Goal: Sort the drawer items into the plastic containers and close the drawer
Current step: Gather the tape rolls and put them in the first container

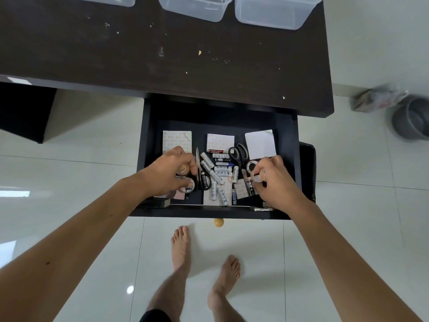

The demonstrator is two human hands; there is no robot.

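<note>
Both hands reach into the open black wooden drawer. The left hand has its fingers curled over a small tape roll; the right hand pinches a clear tape roll. Loose white batteries, black-handled scissors and patterned paper pads crowd between them. Three clear plastic containers on the dark tabletop are cut off above.

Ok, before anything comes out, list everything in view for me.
Plastic containers: three, clear, desk's far edge.
Desk: one, dark.
Drawer: one, black, open.
Batteries: many, mostly white, drawer middle.
Scissors: two pairs seen, black handles, among batteries.
Sticker sheets: several, white-orange, drawer back and front.
Tape rolls: several, clear, by both hands.
Bucket: one, grey, floor right.
Left hand: on tape roll.
Right hand: gripping tape roll.
Feet: two, bare.
</note>
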